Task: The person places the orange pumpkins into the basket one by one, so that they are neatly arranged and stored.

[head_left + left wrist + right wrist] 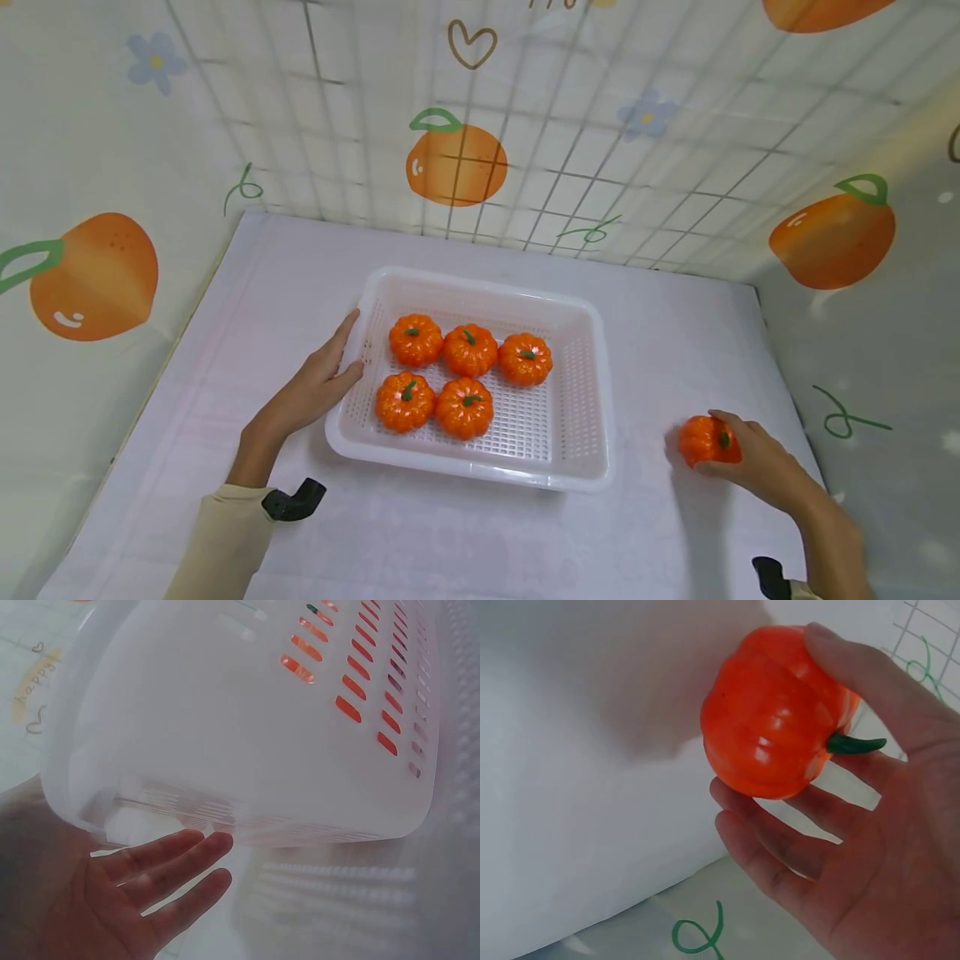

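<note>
My right hand [765,467] grips a small orange toy pumpkin [703,440] with a green stem, at the right of the table. In the right wrist view the thumb lies on one side of the pumpkin [772,712] and the fingers on the other, with the stem toward the palm. At the left end of a white plastic basket [480,472], my left hand [311,387] touches the rim, its fingers mostly straight. The left wrist view shows those fingers [187,859] along the basket's outer wall [187,727]. Several matching pumpkins [469,350] sit inside the basket in two rows.
A white cloth covers the table [465,542]. Printed curtains [180,142] with orange fruit drawings stand at the back and sides, a wire grid [562,175] showing through at the back. Inside the basket, bare perforated floor [525,425] shows at the front right.
</note>
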Demonstrator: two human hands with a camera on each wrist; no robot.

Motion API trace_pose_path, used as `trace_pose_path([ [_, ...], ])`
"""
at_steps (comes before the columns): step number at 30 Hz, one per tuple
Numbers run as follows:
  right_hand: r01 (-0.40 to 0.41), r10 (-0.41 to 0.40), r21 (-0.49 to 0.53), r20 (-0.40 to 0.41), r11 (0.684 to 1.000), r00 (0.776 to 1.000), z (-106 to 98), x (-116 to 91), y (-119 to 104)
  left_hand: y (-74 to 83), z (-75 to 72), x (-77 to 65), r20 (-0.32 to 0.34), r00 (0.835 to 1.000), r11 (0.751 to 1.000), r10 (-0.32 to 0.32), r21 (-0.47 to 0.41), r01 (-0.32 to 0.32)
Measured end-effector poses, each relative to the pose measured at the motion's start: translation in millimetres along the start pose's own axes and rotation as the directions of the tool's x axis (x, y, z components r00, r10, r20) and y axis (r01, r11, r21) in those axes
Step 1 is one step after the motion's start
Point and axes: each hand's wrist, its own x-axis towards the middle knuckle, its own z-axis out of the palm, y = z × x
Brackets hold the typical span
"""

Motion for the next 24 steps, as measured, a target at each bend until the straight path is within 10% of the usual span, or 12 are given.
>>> trace_pose_path([
  [24, 0.216, -0.213, 0.008, -0.138, 0.976, 0.967, -40, -2, -47, 2.4, -1.4, -0.3, 0.002, 1.000, 1.000, -0.010, 0.010, 0.010],
])
